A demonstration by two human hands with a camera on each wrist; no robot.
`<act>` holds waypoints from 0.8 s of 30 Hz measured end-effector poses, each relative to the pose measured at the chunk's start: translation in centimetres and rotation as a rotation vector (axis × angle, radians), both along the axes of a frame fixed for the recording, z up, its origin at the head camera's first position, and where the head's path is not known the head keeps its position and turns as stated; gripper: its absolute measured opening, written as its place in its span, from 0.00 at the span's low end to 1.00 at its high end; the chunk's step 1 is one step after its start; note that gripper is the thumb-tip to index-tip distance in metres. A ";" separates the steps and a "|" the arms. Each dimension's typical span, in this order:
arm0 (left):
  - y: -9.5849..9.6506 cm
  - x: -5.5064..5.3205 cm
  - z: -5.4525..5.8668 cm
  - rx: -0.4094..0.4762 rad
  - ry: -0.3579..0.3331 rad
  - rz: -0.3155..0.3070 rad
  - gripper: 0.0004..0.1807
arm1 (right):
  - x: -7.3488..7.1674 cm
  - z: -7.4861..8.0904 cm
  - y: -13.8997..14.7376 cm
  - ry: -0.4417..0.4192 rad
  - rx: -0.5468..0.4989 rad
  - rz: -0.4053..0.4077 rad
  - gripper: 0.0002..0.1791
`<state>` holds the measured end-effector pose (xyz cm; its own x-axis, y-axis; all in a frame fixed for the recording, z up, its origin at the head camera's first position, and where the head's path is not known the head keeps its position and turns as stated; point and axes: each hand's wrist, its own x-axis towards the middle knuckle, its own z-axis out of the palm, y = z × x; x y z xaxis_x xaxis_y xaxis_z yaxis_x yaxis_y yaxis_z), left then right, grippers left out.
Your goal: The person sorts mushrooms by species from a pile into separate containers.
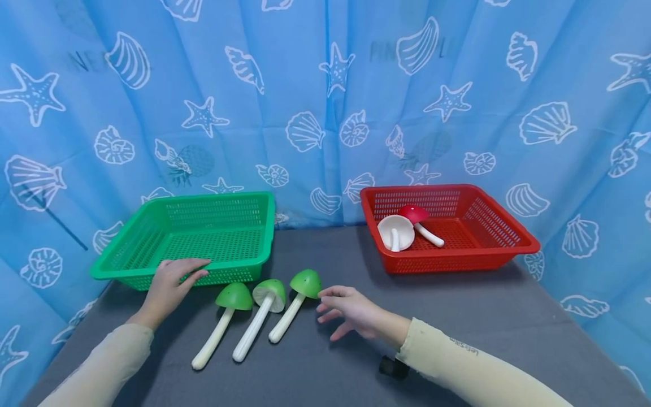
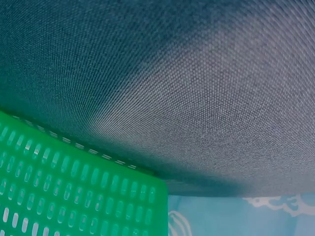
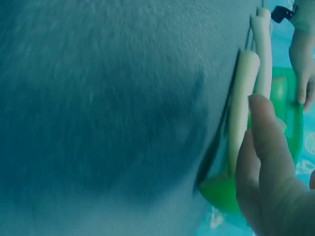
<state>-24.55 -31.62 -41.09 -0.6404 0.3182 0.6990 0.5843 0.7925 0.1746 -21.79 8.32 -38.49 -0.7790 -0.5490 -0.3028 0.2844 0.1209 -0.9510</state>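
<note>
Three toy mushrooms with green caps and pale stems lie side by side on the grey cloth: a left one (image 1: pixel 216 336), a middle one (image 1: pixel 252 328) and a right one (image 1: pixel 293 310). My right hand (image 1: pixel 358 314) is just right of the right mushroom's cap, fingers spread and holding nothing. In the right wrist view, its fingers (image 3: pixel 268 142) overlap that mushroom's cap and stem. At the green basket (image 1: pixel 267 249), my left hand (image 1: pixel 170 288) reaches its front rim with extended fingers, grasping nothing. Only basket and cloth show in the left wrist view.
A red basket (image 1: pixel 458 260) stands at the back right. In it lie a red-capped mushroom (image 1: pixel 414 215) and another with its white underside (image 1: pixel 404 229) showing. Behind both baskets hangs a blue curtain (image 1: pixel 305 73). A small black object (image 1: pixel 393 367) is by my right sleeve.
</note>
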 end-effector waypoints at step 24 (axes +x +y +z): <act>-0.1 -0.1 -0.3 -0.002 0.041 -0.007 0.21 | -0.8 -3.1 -5.7 -0.095 -0.129 -0.242 0.32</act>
